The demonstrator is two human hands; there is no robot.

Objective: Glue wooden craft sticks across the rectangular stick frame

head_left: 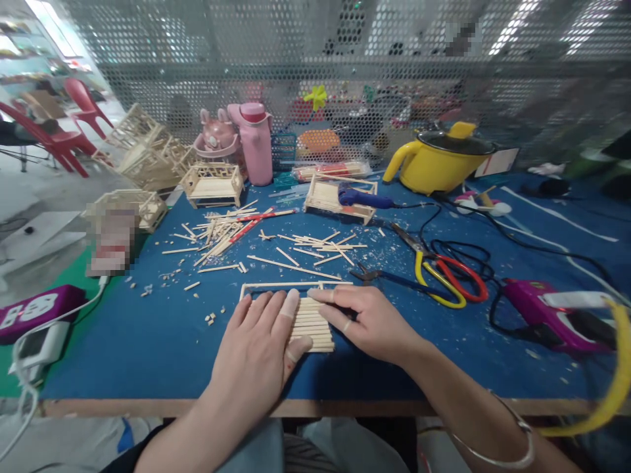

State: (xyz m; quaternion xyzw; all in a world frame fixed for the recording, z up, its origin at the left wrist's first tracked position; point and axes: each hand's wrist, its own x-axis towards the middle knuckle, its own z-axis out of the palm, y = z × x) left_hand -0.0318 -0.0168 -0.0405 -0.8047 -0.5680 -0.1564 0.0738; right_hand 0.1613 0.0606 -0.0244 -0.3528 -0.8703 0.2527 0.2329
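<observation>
On the blue mat in front of me lies a flat panel of pale wooden sticks [315, 328], laid side by side. A thin stick frame [286, 286] runs along its far edge. My left hand [259, 341] rests flat over the panel's left part, fingers stretched out, covering much of it. At the far right corner, my right hand [367, 318] has thumb and forefinger closed on the frame's upright; its other fingers are curled and partly hidden. Pale covers wrap some fingertips on both hands.
Loose sticks [221, 233] and offcuts lie beyond the panel. Pliers [374, 274], yellow-and-red-handled cutters [434, 266] and a blue corded tool [365, 197] on a small stick bed sit right of centre. A yellow pot [444, 164], a pink bottle [256, 144] and finished stick furniture [211, 184] stand behind.
</observation>
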